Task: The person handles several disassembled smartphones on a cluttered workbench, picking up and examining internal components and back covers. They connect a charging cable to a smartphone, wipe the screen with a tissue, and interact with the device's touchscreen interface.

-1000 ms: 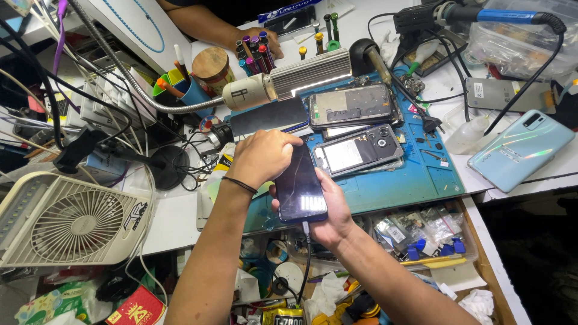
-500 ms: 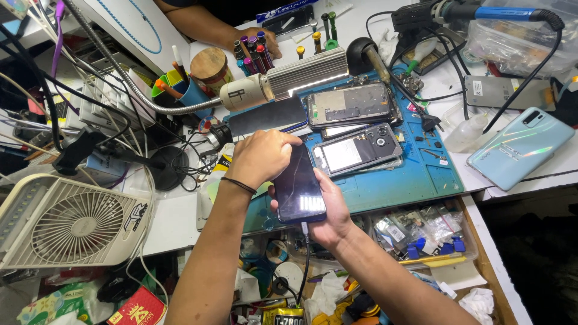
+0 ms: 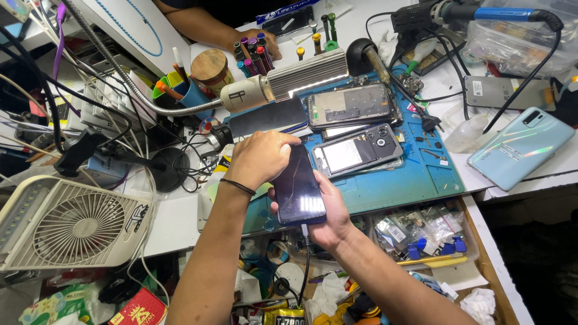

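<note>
The right hand (image 3: 328, 210) cradles a dark phone (image 3: 298, 192) from below, its grip closed around the lower edge and side, while the left hand (image 3: 262, 157) bends over the phone's top left corner, fingers pressed to the glass. The phone sits over the near edge of the blue mat (image 3: 385, 186), screen up, dark and cracked, with a cable (image 3: 306, 265) plugged into its bottom end. The glass is on and the body looks closed, so the work on it seems barely begun. Beyond it on the surface lie two opened phones (image 3: 355, 129), backs off. A lamp (image 3: 289, 81) shines over them. A pale blue phone (image 3: 521, 147) rests far right, a fan (image 3: 75, 225) at left.
</note>
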